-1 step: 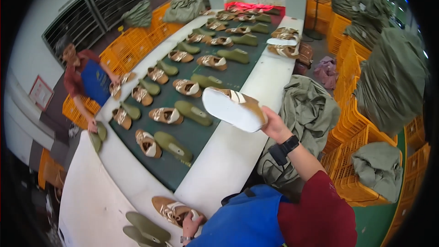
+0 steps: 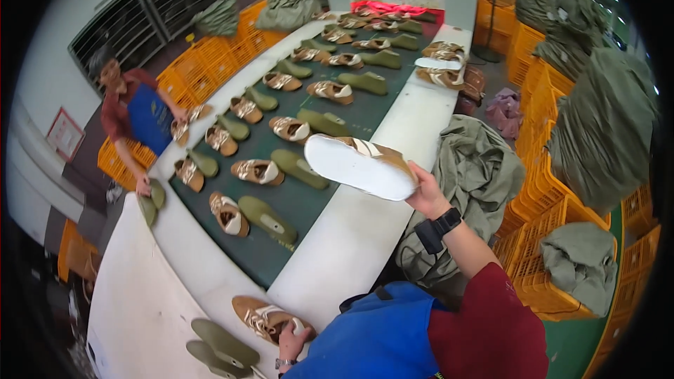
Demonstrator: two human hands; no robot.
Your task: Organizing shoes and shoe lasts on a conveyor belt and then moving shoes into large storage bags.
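Note:
My right hand (image 2: 427, 195) grips the heel end of a brown shoe (image 2: 359, 168), raised above the white ledge with its flat white sole facing me. Lower down, my left hand (image 2: 293, 344) is closed at the opening of another brown shoe (image 2: 256, 318) with white laces, which rests on the white tabletop. Some of its fingers are hidden inside the shoe. Beside that shoe lies a pair of olive-green shoe lasts (image 2: 223, 346). A dark green conveyor belt (image 2: 263, 267) carries rows of brown shoes (image 2: 228, 215) alongside green lasts (image 2: 267, 219).
Across the belt, a person in a blue apron (image 2: 144, 123) has one hand on shoes and the other on green lasts (image 2: 152, 202). Several shoes (image 2: 441, 77) sit on the right ledge (image 2: 337, 238). Orange crates (image 2: 537, 267) and grey-green cloths (image 2: 477, 175) stand close on my right.
The shoe in my right hand has shifted slightly left and turned a little, showing more of its sole. My left hand stays on the other shoe. The whole view has shifted slightly.

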